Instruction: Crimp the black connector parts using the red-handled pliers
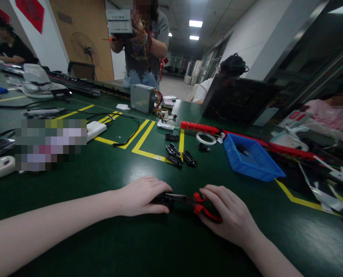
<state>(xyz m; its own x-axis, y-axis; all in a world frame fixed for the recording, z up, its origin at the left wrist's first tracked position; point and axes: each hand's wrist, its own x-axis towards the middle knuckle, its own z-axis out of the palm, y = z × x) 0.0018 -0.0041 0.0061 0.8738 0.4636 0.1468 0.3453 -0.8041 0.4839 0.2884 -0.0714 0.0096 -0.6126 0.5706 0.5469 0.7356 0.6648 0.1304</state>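
Observation:
My left hand [144, 197] is closed around a small black part [160, 198] near the front of the green table [125, 242]. Red-handled pliers [207, 212] are in my right hand [229, 215], its fingers wrapped round the grips. The metal jaws point left and meet the black part at my left fingertips. How far they bite on it I cannot tell. Ahead of my hands lie several similar black parts [189, 158], grouped at the yellow tape lines [145, 154].
A blue bin [253, 159] with a dark item inside stands to the right, beside a long red strip [198, 126]. A metal power supply [142, 99] with wires sits farther back. Across the table a standing person [145, 50] holds a box. A black cable [138, 125] lies left.

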